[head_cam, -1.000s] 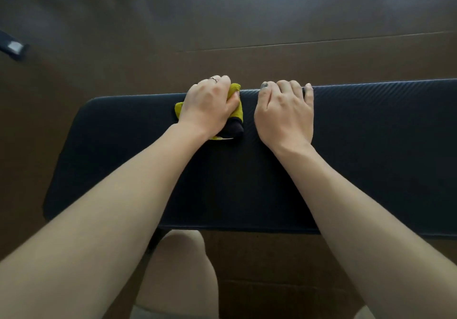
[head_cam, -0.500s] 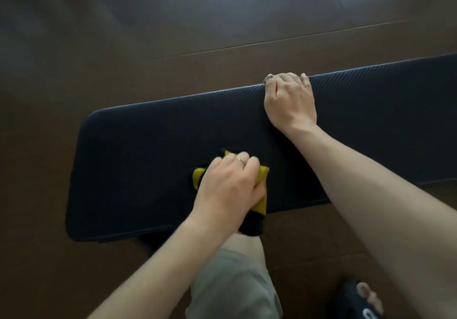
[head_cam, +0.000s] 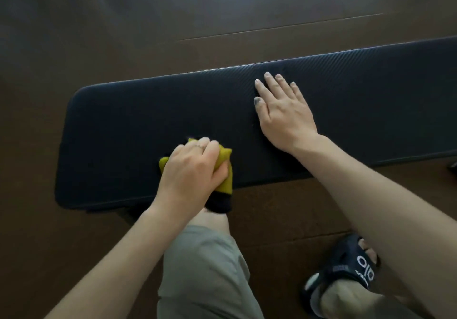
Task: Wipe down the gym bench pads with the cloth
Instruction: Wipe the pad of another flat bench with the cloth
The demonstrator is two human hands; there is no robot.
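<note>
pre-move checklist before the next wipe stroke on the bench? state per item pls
1. Left hand grips the cloth: ok.
2. Cloth on the bench pad: ok, though its dark end hangs over the near edge.
3. Right hand flat on the pad, bracing: ok.
4. Stroke path toward the far edge free of objects: ok.
5. Right hand apart from the cloth: ok.
6. Pad already clean: cannot tell.

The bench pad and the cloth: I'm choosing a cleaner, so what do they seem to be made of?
Bench pad: likely vinyl or faux leather over foam; dark, matte, with a fine ribbed weave-like texture.
Cloth: soft fabric, maybe microfibre; yellow with a black part, bunched in folds under the left hand.
</note>
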